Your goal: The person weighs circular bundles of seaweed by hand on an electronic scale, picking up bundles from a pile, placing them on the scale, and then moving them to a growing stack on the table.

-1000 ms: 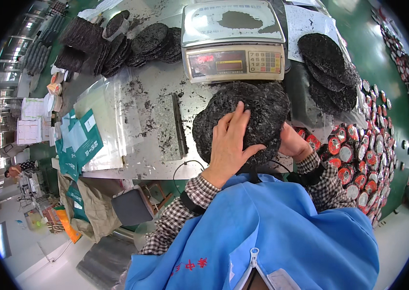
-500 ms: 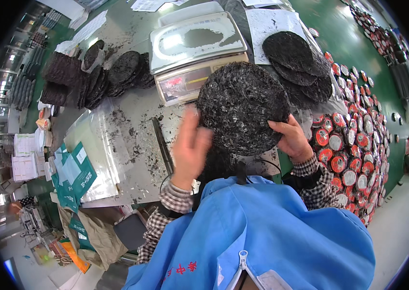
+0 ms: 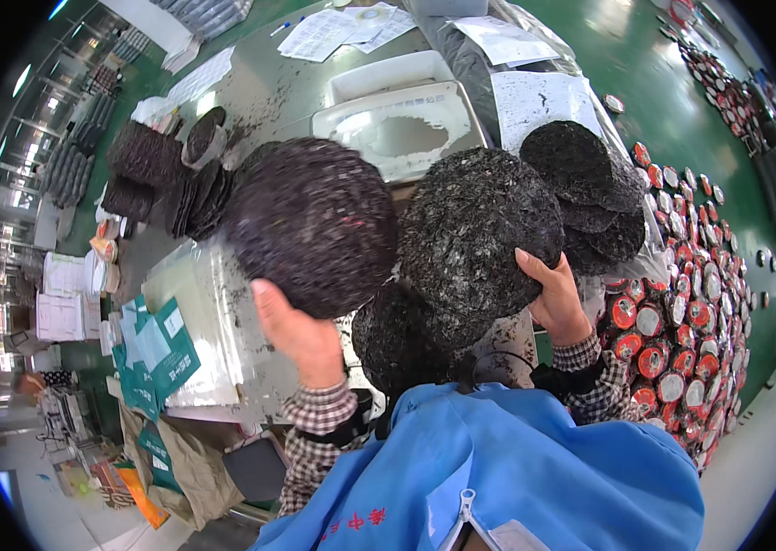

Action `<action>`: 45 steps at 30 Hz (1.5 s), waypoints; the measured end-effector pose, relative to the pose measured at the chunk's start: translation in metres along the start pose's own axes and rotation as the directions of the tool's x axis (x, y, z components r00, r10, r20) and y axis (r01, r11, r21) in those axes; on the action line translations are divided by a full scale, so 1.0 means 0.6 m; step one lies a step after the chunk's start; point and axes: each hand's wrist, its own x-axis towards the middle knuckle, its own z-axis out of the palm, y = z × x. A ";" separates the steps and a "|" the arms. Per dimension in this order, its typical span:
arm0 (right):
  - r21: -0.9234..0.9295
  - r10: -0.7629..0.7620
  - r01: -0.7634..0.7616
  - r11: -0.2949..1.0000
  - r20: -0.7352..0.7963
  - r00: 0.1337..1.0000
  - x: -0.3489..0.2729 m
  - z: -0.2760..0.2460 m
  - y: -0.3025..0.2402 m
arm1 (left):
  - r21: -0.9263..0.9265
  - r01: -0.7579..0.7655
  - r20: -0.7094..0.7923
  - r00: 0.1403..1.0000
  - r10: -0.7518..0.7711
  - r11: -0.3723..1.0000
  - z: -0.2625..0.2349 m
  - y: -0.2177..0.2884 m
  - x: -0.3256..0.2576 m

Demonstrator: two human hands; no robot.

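My left hand point(image 3: 301, 335) grips the lower edge of a round, dark dried seaweed cake point(image 3: 312, 225), thumb on its face and the other fingers mostly hidden beneath. A second dried seaweed cake point(image 3: 480, 230) is pinched at its right edge by my right hand point(image 3: 558, 294), thumb on top. The two cakes hang side by side, their edges close together. More dark seaweed cakes point(image 3: 388, 344) lie below them, near my body. Just beyond stands a weighing scale point(image 3: 397, 129) with a pale flat pan; the raised cakes hide its front.
Overlapping seaweed cakes point(image 3: 580, 165) lie at the right by a paper sheet point(image 3: 535, 101). Several stacks point(image 3: 145, 156) stand at the far left. Green packaging bags point(image 3: 163, 354) rest on the table's left edge. Round red-and-silver packs point(image 3: 663, 340) are heaped beyond the right edge.
My left hand, empty and blurred before, now holds a seaweed cake up on the left. The right hand still grips its cake. The view has shifted, showing more of the table's far end.
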 end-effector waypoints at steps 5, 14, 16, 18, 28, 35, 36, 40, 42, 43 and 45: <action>-0.081 -0.038 0.029 0.996 -0.107 0.994 0.015 -0.029 -0.001 | 0.043 -0.030 0.010 1.000 0.030 0.999 -0.022 -0.008 0.036; -0.788 -0.641 0.614 0.041 0.450 0.621 0.041 -0.040 -0.040 | 0.064 -0.050 -0.016 0.999 0.051 0.997 -0.015 0.001 0.049; -0.838 -0.632 0.480 -0.260 0.523 0.572 0.029 -0.001 -0.055 | 0.031 -0.065 0.010 0.998 0.064 0.997 -0.022 0.002 0.047; -0.830 -0.672 0.458 -0.320 0.539 0.508 0.028 0.007 -0.054 | 0.007 -0.050 0.026 0.998 0.050 0.999 -0.023 -0.003 0.043; -0.751 -0.674 0.598 -0.280 0.598 0.435 0.031 0.019 -0.038 | 0.155 -0.041 0.017 0.999 0.039 0.987 -0.025 0.002 0.029; -0.743 -0.686 0.635 -0.213 0.576 0.444 0.027 -0.002 -0.032 | -0.426 0.508 0.306 0.860 -0.410 0.748 -0.006 0.012 0.042; -0.743 -0.678 0.642 -0.189 0.571 0.463 0.029 0.004 -0.027 | -0.274 0.573 0.291 0.815 -0.501 0.773 0.023 0.012 0.030; -0.570 -0.679 0.691 0.444 0.289 0.675 0.049 0.032 0.000 | 0.224 0.364 0.155 0.902 -0.402 0.904 0.099 -0.053 -0.012; -0.333 -0.645 0.653 0.680 0.153 0.749 0.064 0.031 -0.003 | 0.208 0.086 0.244 0.960 -0.137 0.974 0.101 -0.065 -0.009; -0.170 -0.625 0.632 0.756 0.099 0.775 0.070 0.033 -0.013 | 0.268 -0.003 0.289 0.954 -0.077 0.963 0.105 -0.059 -0.007; 0.214 -0.178 0.155 0.964 0.089 0.980 0.064 0.009 -0.040 | 0.376 -0.156 0.378 0.926 0.003 0.914 0.118 -0.050 -0.017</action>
